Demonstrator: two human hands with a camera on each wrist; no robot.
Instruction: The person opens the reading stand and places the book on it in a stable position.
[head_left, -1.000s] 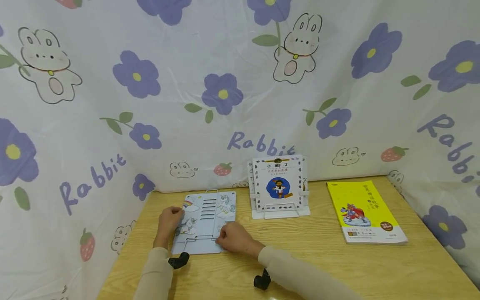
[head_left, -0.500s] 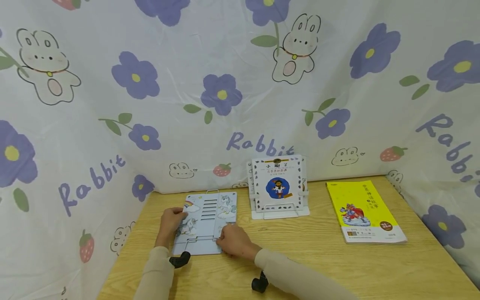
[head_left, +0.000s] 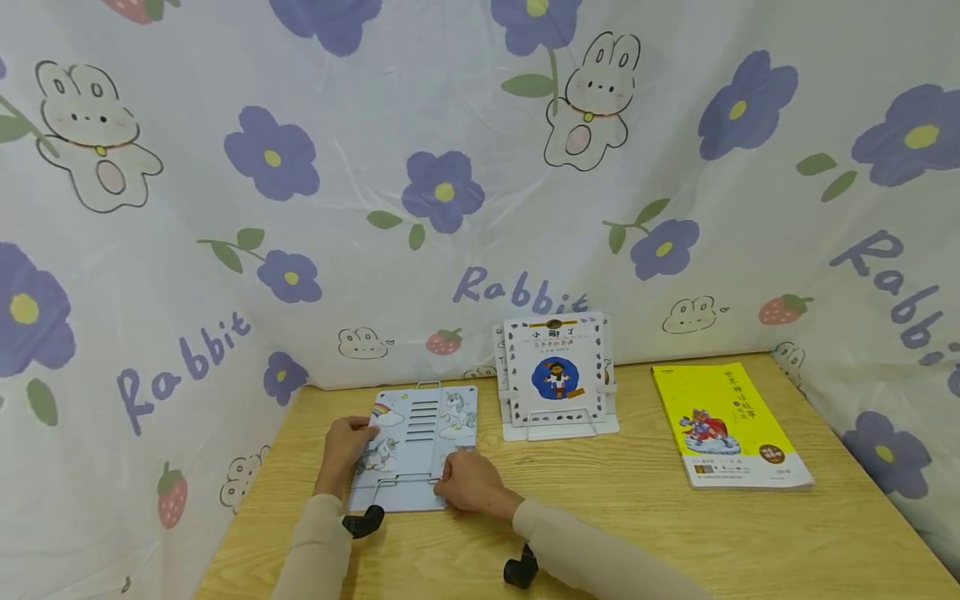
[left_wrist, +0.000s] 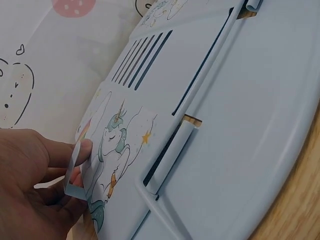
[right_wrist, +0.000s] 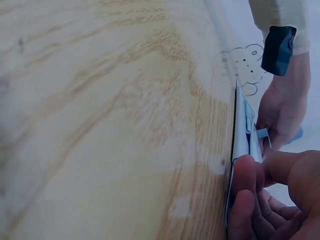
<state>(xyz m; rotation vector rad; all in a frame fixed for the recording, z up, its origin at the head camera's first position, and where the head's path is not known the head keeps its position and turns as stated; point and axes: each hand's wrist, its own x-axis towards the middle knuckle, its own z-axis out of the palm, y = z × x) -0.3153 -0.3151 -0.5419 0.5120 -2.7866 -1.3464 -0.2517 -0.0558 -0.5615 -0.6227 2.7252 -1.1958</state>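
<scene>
A pale blue book stand (head_left: 420, 458) printed with unicorns lies low on the table, its slotted back panel and wire page holder (left_wrist: 165, 155) facing up. My left hand (head_left: 347, 450) pinches its left edge; in the left wrist view thumb and fingers are around a small folded-out side tab (left_wrist: 75, 192). On the opposite side my right hand (head_left: 468, 482) holds the lower right edge with curled fingers. In the right wrist view the stand (right_wrist: 242, 135) shows edge-on, close over the wood, with my right fingers (right_wrist: 245, 172) at its near side and its underside hidden.
Right of it, a second white stand (head_left: 513, 430) props up a white picture book (head_left: 557, 400). A yellow book (head_left: 723, 417) lies flat at the right of the wooden table (head_left: 600, 500). Behind hangs a patterned cloth (head_left: 480, 108). Black wrist mounts (head_left: 519, 568) stick out below my sleeves.
The book stand has shifted slightly to the right, with my left hand moving along with it. Both hands keep their holds, and the other stand and books stay in place.
</scene>
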